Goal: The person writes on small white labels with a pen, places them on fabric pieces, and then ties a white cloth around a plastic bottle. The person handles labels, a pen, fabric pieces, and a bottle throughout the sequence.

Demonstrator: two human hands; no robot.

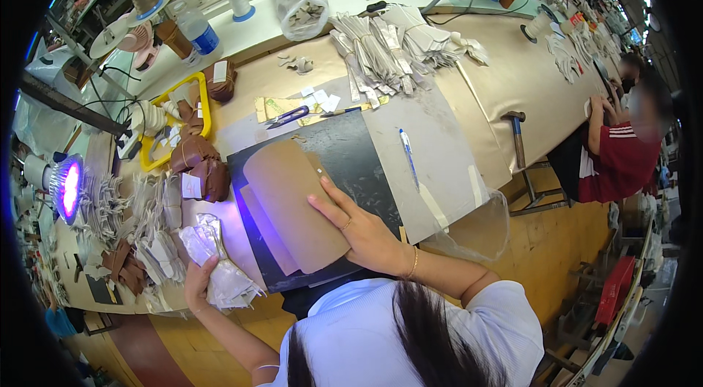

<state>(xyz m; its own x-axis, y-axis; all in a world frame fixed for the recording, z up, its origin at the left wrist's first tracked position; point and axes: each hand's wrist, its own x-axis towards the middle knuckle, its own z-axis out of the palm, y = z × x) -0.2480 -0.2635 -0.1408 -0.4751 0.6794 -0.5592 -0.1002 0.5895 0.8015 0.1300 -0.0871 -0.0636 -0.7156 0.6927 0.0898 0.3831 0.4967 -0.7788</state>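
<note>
A curved brown sheet, apparently of leather or board, stands out over a black mat in front of me. My right hand grips its right edge, with fingers along the top face; the thumb is hidden. Beneath it shows another brown layer, tinted purple by lamp light. At the table's near left edge my left hand is closed on a bundle of whitish pieces, which look glossy. Its fingertips are partly hidden behind the bundle. Dark brown bundled pieces lie just beyond it.
A glowing lamp stands at left, near stacks of pale strips. Farther back are a yellow basket, thread snips and tied pale strips. A pen and hammer lie right; another person sits beyond.
</note>
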